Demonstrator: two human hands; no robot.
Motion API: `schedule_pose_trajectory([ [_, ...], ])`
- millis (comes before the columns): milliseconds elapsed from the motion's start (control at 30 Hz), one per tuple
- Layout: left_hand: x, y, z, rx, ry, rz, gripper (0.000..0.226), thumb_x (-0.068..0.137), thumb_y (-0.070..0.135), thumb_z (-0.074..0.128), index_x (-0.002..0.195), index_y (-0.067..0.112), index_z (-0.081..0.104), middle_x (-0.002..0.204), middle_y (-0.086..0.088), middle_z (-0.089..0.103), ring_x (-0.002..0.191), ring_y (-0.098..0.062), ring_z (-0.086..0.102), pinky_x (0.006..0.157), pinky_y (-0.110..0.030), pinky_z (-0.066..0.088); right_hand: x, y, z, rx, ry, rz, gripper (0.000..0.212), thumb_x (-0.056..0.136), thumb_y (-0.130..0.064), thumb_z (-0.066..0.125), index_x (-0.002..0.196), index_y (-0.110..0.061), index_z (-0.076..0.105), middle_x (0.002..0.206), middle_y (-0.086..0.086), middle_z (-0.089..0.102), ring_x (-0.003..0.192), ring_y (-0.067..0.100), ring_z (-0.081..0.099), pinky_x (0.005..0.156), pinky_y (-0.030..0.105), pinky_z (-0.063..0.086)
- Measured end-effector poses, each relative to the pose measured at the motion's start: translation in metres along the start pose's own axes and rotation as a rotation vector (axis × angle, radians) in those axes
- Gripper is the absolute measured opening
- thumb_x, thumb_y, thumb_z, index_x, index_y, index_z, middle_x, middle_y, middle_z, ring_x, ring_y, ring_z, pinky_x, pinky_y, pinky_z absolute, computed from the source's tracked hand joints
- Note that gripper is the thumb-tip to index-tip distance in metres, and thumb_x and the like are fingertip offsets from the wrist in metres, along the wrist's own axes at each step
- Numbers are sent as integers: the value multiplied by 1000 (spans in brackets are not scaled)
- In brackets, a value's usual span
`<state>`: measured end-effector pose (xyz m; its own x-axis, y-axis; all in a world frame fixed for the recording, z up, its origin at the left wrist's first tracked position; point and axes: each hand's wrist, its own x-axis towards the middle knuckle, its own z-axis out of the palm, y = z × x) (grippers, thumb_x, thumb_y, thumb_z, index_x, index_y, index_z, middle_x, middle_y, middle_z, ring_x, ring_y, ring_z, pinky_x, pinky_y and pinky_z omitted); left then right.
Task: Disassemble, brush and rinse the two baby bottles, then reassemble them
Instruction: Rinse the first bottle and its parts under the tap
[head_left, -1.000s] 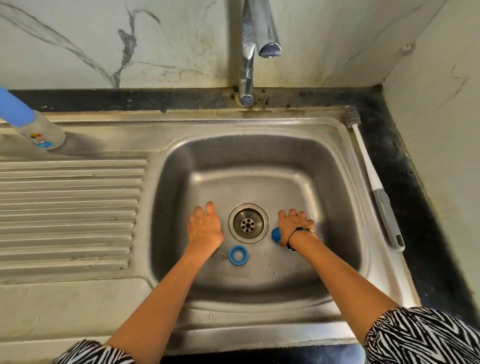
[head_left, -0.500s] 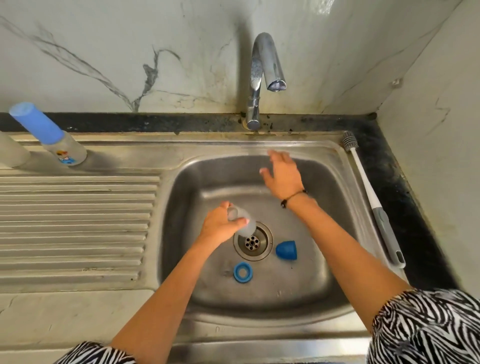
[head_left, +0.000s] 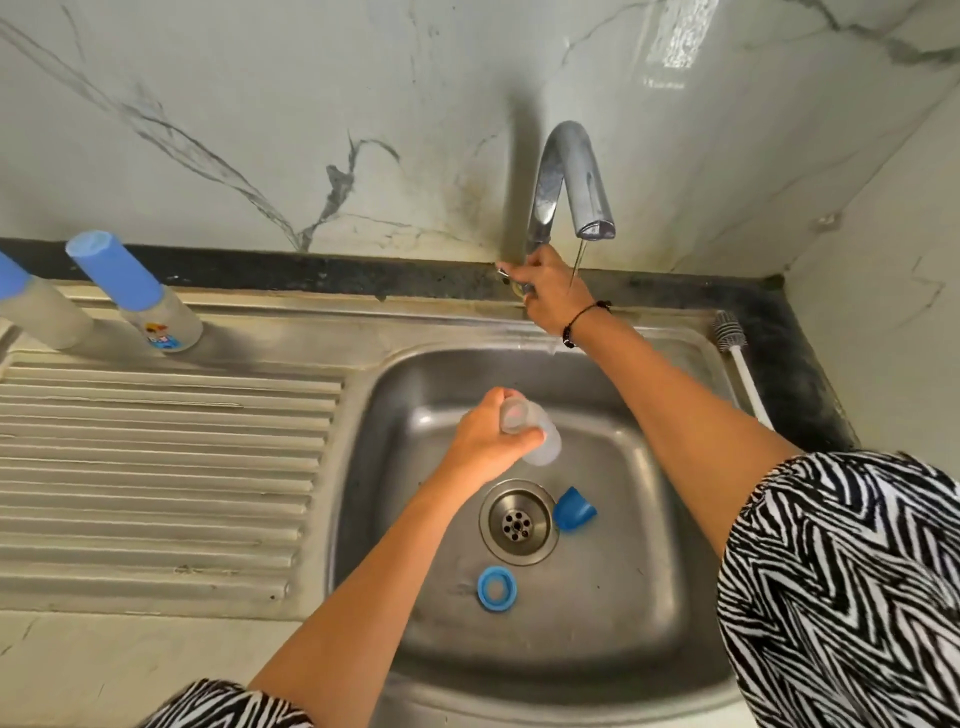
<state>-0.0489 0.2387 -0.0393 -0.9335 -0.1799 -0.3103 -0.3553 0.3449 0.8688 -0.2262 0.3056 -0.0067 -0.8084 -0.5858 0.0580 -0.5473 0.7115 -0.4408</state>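
My left hand (head_left: 485, 441) grips a clear bottle body (head_left: 532, 434) above the sink basin (head_left: 649, 519), just behind the drain (head_left: 517, 521). My right hand (head_left: 550, 293) holds the tap handle (head_left: 506, 271) at the foot of the faucet (head_left: 569, 176); a thin stream of water (head_left: 576, 267) falls from the spout. A blue cap (head_left: 574, 511) lies on the basin floor right of the drain. A blue collar ring (head_left: 496, 588) lies in front of the drain. An assembled bottle with a blue cap (head_left: 137, 293) stands on the drainboard at the back left.
A bottle brush (head_left: 740, 364) with a white handle lies on the sink's right rim. Another blue-topped bottle (head_left: 36, 306) stands at the far left edge. The ribbed drainboard (head_left: 156, 467) fills the left side. A marble wall stands behind and to the right.
My right hand has reached back from over the basin to the tap handle, and water now runs. My left hand has lifted the clear bottle body a little farther back.
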Motion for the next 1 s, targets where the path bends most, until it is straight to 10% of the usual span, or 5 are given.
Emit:
schedule_pose_trajectory([
  [300, 23, 9, 21, 29, -13, 64, 43, 83, 35, 68, 118, 15, 52, 105, 1, 57, 96, -16, 54, 73, -26, 43, 18, 13, -9, -209, -213, -197, 43, 93, 0, 49, 132, -18, 53, 110, 6, 42, 104, 33, 51, 83, 30, 40],
  [600, 57, 16, 20, -795, 30, -269, 29, 90, 16, 60, 115, 9, 49, 110, -9, 60, 104, -21, 57, 83, -34, 47, -67, 15, 3, 764, -33, 134, 47, 90, 10, 48, 131, -14, 52, 138, -2, 45, 91, 6, 54, 76, 12, 50],
  [733, 64, 15, 22, -822, 40, -341, 39, 91, 22, 60, 125, 5, 51, 114, -13, 65, 103, -23, 64, 93, -43, 49, -102, 8, 25, 498, -84, 192, 53, 88, -9, 59, 138, -17, 44, 135, 4, 50, 123, 17, 46, 106, 36, 38],
  [833, 63, 17, 27, -890, 68, -368, 35, 89, 23, 63, 118, 4, 57, 97, -9, 69, 82, -18, 66, 67, -30, 53, -110, 4, 36, 56, -148, 169, 80, 83, -27, 64, 148, -26, 18, 146, 4, 36, 131, 27, 37, 104, 48, 37],
  [1000, 62, 15, 26, -967, 106, -357, 19, 88, 17, 64, 105, 9, 61, 98, -10, 67, 82, -17, 64, 61, -29, 51, -94, 7, 24, 149, -251, 239, 81, 73, -35, 75, 140, -24, 30, 139, 4, 39, 121, 25, 47, 97, 38, 43],
])
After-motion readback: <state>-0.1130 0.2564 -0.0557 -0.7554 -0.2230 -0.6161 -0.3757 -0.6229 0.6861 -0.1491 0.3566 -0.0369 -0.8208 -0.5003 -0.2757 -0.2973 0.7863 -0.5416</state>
